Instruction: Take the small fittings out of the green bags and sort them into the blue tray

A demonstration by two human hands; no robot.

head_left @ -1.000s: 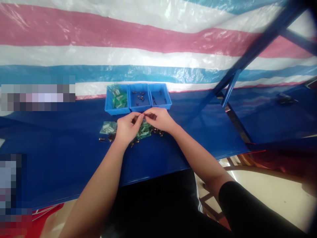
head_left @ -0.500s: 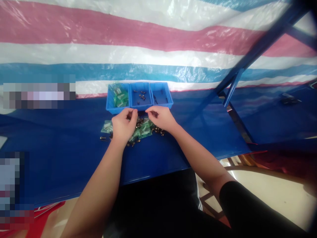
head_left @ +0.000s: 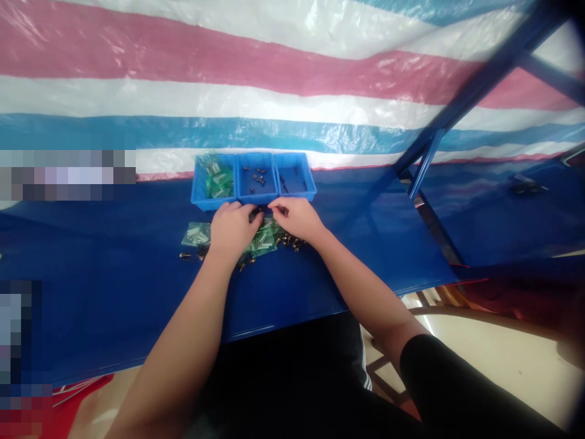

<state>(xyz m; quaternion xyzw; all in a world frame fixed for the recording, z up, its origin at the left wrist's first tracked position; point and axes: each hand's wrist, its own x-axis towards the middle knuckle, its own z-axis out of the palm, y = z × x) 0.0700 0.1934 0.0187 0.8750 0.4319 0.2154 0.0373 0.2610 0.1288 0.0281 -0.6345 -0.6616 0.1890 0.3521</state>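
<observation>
My left hand (head_left: 232,230) reaches down over a loose pile in front of the bins, thumb and fingers a little apart, with dark small parts at the fingertips. Just to its right, my right hand (head_left: 299,218) is closed in a pinch; anything between its fingertips is too small to name. Beneath and between both hands lie green-tinted clear bags (head_left: 264,241) of pale small rods, and brass-and-dark screws (head_left: 292,242). Another such bag (head_left: 197,234) shows left of my left hand, with a single screw (head_left: 185,256) near it.
Behind the hands stand three joined blue bins: the left bin (head_left: 195,186) holds green bags, the middle bin (head_left: 256,198) several screws, the right bin (head_left: 299,195) a few thin dark pieces. A blue metal frame (head_left: 423,164) rises at the right. A striped sheet (head_left: 274,67) hangs behind.
My left hand has come down from a raised pinch near the bins' front edge onto the pile, its thumb and fingers parting. My right hand stays pinched in nearly the same spot.
</observation>
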